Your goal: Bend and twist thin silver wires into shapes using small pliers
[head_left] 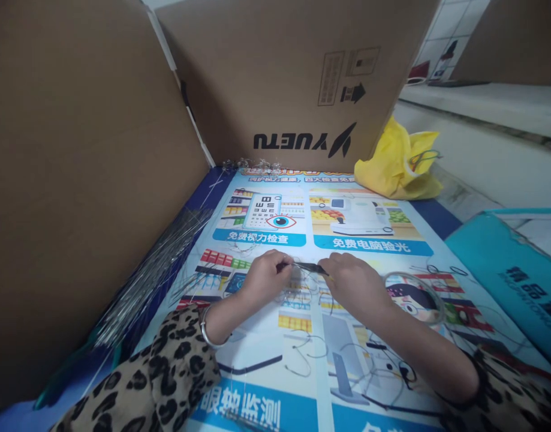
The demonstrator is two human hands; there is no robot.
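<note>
My right hand is closed around the handles of small pliers. Their dark jaws point left and reach the fingertips of my left hand. The left thumb and fingers pinch together at the jaw tips. Something dark and small shows between them, too hidden to name. Below both hands lie thin bent wire pieces, spread over the printed sheet. A coil of wire rests beside my right forearm.
Long straight wires lie bundled on the left. Cardboard panels stand at the back and left. A yellow bag sits at the back right, a teal bag at the right. Small shiny pieces lie along the back panel's foot.
</note>
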